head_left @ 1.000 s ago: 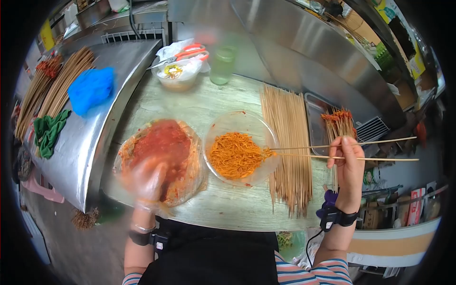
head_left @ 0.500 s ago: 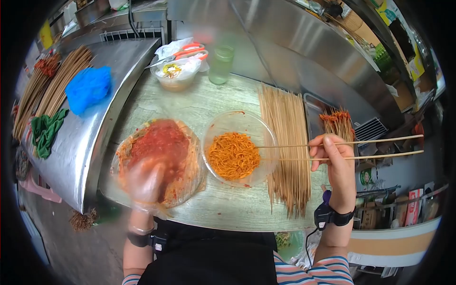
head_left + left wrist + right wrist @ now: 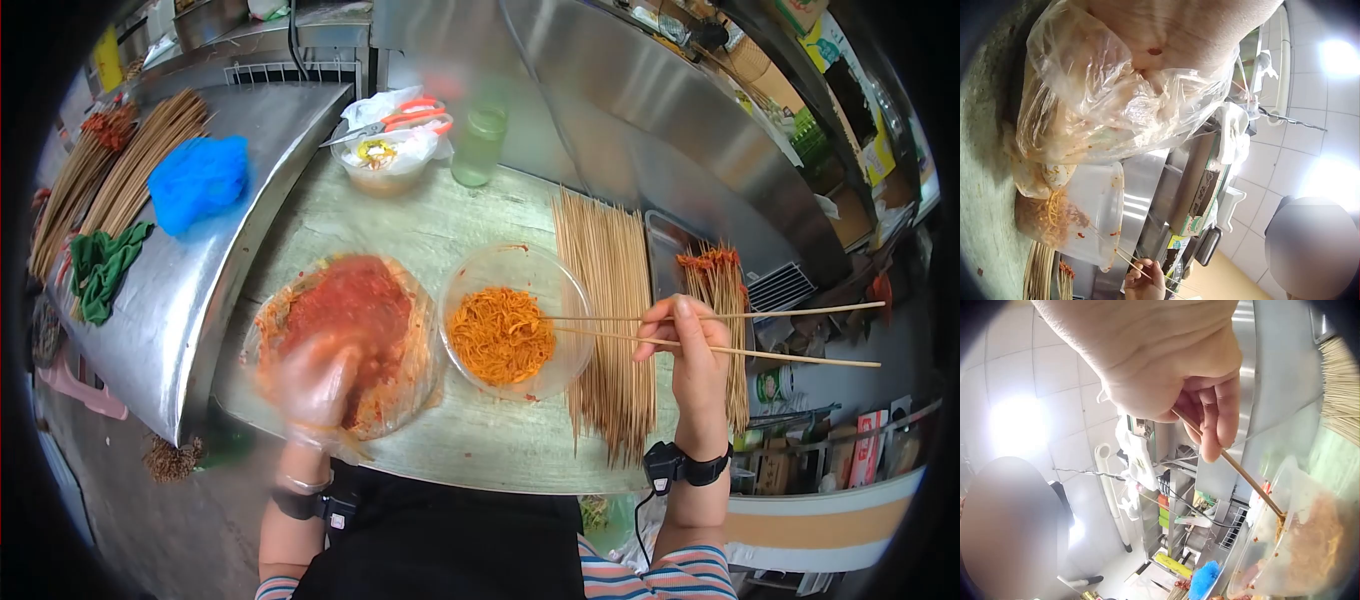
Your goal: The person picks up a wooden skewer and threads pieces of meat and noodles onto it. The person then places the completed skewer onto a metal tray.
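My right hand (image 3: pixel 685 340) pinches a pair of long wooden chopsticks (image 3: pixel 790 310). Their tips reach into orange noodle-like shreds (image 3: pixel 500 335) in a clear plastic bowl (image 3: pixel 582 350). From the right wrist view, a chopstick (image 3: pixel 1250 481) slants down from the curled fingers (image 3: pixel 1225 415) into that bowl. In a loose clear plastic glove, my left hand (image 3: pixel 318 385) is over a red chopped mixture (image 3: pixel 350 290) in a clear bag-lined container (image 3: pixel 405 390). Blur and glove film (image 3: pixel 1141 106) hide how its fingers lie.
A wide row of bare wooden skewers (image 3: pixel 610 330) lies right of the bowl. Beyond it, a metal tray (image 3: pixel 665 235) holds red-tipped skewers (image 3: pixel 715 270). Scissors (image 3: pixel 400 118) rest on a white-lined bowl (image 3: pixel 375 180) beside a green glass (image 3: pixel 480 150). A steel counter (image 3: pixel 200 290) stands left.
My right hand has moved left, and the chopstick tips have gone from the bowl's right side, where they held some shreds, back into the pile. My left hand stays over the red mixture.
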`<state>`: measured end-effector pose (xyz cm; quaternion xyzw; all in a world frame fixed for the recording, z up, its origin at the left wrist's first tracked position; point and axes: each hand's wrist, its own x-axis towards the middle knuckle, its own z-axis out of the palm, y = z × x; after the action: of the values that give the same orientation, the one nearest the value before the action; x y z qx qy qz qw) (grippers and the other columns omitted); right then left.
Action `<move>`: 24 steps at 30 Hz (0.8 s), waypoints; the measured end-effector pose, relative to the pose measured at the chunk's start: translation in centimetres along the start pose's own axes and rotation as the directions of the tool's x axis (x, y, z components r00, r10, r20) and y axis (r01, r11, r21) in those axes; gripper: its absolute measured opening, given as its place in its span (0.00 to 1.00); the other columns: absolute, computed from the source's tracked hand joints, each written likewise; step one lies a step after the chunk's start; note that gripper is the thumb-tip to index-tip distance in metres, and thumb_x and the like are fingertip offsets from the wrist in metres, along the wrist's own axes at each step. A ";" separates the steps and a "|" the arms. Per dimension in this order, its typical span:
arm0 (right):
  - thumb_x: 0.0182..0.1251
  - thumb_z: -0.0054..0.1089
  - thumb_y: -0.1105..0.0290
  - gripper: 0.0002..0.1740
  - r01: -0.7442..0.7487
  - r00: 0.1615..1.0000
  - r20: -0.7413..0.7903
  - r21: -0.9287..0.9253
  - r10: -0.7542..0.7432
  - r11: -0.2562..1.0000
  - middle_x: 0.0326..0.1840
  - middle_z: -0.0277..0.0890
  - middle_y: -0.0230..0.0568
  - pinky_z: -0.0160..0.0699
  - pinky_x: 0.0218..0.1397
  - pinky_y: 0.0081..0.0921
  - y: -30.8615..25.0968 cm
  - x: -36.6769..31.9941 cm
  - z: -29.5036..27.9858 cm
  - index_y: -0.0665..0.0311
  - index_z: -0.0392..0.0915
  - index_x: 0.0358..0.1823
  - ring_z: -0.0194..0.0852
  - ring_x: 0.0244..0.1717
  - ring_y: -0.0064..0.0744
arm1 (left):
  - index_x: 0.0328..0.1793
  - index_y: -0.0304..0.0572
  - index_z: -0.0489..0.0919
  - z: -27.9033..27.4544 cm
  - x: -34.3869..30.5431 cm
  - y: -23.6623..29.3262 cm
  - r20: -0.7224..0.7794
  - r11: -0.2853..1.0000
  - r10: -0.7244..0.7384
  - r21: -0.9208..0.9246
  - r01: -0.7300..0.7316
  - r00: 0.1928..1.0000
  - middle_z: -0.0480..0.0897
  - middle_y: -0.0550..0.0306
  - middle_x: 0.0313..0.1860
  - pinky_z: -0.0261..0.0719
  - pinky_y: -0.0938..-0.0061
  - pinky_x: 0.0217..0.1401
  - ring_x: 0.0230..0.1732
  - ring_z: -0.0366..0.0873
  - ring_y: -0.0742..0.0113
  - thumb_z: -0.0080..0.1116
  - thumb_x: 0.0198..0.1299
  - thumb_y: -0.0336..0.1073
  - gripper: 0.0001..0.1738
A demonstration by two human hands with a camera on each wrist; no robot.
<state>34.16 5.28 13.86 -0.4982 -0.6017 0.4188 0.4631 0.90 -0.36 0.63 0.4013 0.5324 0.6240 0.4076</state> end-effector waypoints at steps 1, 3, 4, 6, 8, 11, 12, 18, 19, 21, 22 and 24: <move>0.73 0.41 0.60 0.21 0.014 1.000 -0.024 0.025 -0.014 1.000 0.26 0.75 0.40 0.75 0.29 0.18 0.0 0.0 -0.3 0.73 0.74 0.34 0.76 0.23 0.26 | 0.39 0.28 0.77 0.1 0.0 0.0 -0.002 1.000 0.003 -0.023 -0.003 1.000 0.79 0.55 0.28 0.74 0.82 0.27 0.24 0.75 0.74 0.53 0.59 0.27 0.07; 0.72 0.40 0.59 0.21 0.031 0.997 -0.074 0.094 -0.024 0.995 0.25 0.75 0.41 0.76 0.28 0.19 0.4 0.1 -0.8 0.72 0.74 0.33 0.76 0.21 0.27 | 0.38 0.28 0.78 0.1 0.0 0.0 -0.006 0.999 0.006 -0.034 -0.007 1.000 0.79 0.56 0.27 0.73 0.82 0.26 0.24 0.75 0.73 0.53 0.59 0.28 0.07; 0.72 0.40 0.59 0.21 0.041 0.995 -0.094 0.129 -0.029 0.991 0.25 0.75 0.41 0.76 0.28 0.19 0.4 0.1 -1.1 0.71 0.74 0.33 0.76 0.21 0.27 | 0.38 0.28 0.78 0.0 0.0 0.1 -0.007 1.000 0.008 -0.021 -0.009 1.000 0.79 0.56 0.27 0.73 0.82 0.26 0.24 0.75 0.73 0.53 0.59 0.28 0.07; 0.72 0.40 0.59 0.21 0.067 0.990 -0.132 0.179 -0.044 0.982 0.23 0.75 0.42 0.76 0.26 0.19 0.4 0.1 -1.4 0.70 0.74 0.34 0.75 0.20 0.28 | 0.37 0.28 0.78 -0.2 0.1 -0.7 -0.027 0.999 0.047 -0.001 -0.047 0.999 0.79 0.56 0.26 0.72 0.82 0.25 0.23 0.75 0.73 0.52 0.60 0.28 0.08; 0.72 0.40 0.59 0.20 0.075 0.990 -0.136 0.280 -0.038 0.957 0.24 0.75 0.42 0.76 0.25 0.19 1.1 0.3 -1.8 0.70 0.74 0.34 0.75 0.20 0.28 | 0.37 0.28 0.78 -0.4 0.2 -1.7 -0.052 0.999 0.048 -0.019 -0.049 0.997 0.80 0.56 0.27 0.72 0.82 0.25 0.23 0.75 0.73 0.52 0.60 0.28 0.08; 0.72 0.40 0.60 0.20 0.078 0.990 -0.142 0.446 -0.015 0.892 0.24 0.75 0.42 0.76 0.25 0.19 2.3 0.4 -2.5 0.70 0.74 0.35 0.75 0.20 0.27 | 0.38 0.29 0.78 -0.5 0.3 -1.4 -0.048 0.998 0.019 -0.067 -0.022 0.999 0.81 0.55 0.29 0.74 0.82 0.27 0.24 0.77 0.72 0.52 0.61 0.29 0.08; 0.72 0.40 0.60 0.20 0.077 0.990 -0.144 0.506 -0.004 0.859 0.24 0.75 0.42 0.77 0.25 0.19 2.7 0.5 -2.4 0.70 0.74 0.35 0.75 0.20 0.27 | 0.38 0.29 0.78 -0.2 0.3 -1.0 -0.038 0.995 -0.004 -0.102 0.000 0.999 0.81 0.54 0.29 0.75 0.81 0.27 0.25 0.77 0.71 0.52 0.61 0.29 0.08; 0.72 0.40 0.60 0.19 -0.025 0.994 -0.083 0.433 0.068 0.901 0.25 0.76 0.41 0.78 0.26 0.19 5.1 0.2 -1.2 0.69 0.74 0.34 0.75 0.20 0.25 | 0.44 0.31 0.78 -1.6 0.8 -1.1 -0.003 0.920 -0.102 -0.380 0.093 0.995 0.81 0.54 0.37 0.79 0.79 0.37 0.35 0.78 0.70 0.55 0.62 0.31 0.10; 0.72 0.40 0.60 0.19 -0.009 0.994 -0.091 0.460 0.057 0.888 0.25 0.76 0.41 0.78 0.25 0.19 5.2 0.2 -1.3 0.69 0.74 0.34 0.75 0.20 0.25 | 0.45 0.31 0.77 -1.1 0.6 0.7 0.022 0.901 -0.096 -0.423 0.096 0.995 0.81 0.53 0.38 0.80 0.78 0.37 0.35 0.79 0.70 0.55 0.62 0.32 0.11; 0.72 0.41 0.61 0.18 -0.005 0.991 -0.113 0.516 0.073 0.856 0.25 0.75 0.41 0.78 0.25 0.19 5.3 0.3 -1.3 0.68 0.74 0.34 0.75 0.20 0.25 | 0.46 0.30 0.77 0.3 0.5 3.2 0.056 0.847 -0.127 -0.513 0.138 0.990 0.81 0.52 0.39 0.80 0.78 0.37 0.34 0.79 0.68 0.55 0.62 0.33 0.12; 0.72 0.41 0.61 0.18 -0.002 0.990 -0.118 0.543 0.078 0.840 0.25 0.75 0.41 0.78 0.25 0.19 5.2 0.4 -1.3 0.68 0.74 0.34 0.74 0.20 0.26 | 0.47 0.29 0.77 1.0 0.6 4.1 0.063 0.813 -0.165 -0.556 0.172 0.984 0.81 0.52 0.39 0.80 0.78 0.37 0.34 0.79 0.68 0.54 0.62 0.32 0.12; 0.72 0.41 0.61 0.18 0.001 0.989 -0.119 0.590 0.085 0.807 0.25 0.75 0.41 0.78 0.24 0.19 5.0 0.5 -1.1 0.69 0.74 0.34 0.74 0.20 0.26 | 0.48 0.28 0.76 1.1 0.7 4.4 0.072 0.847 -0.195 -0.490 0.205 0.978 0.81 0.50 0.39 0.81 0.77 0.37 0.34 0.80 0.66 0.53 0.63 0.32 0.13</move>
<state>36.29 6.62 9.33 -0.3716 -0.3973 0.5586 0.6261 1.30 0.23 5.13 0.2317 0.3897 0.6897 0.5646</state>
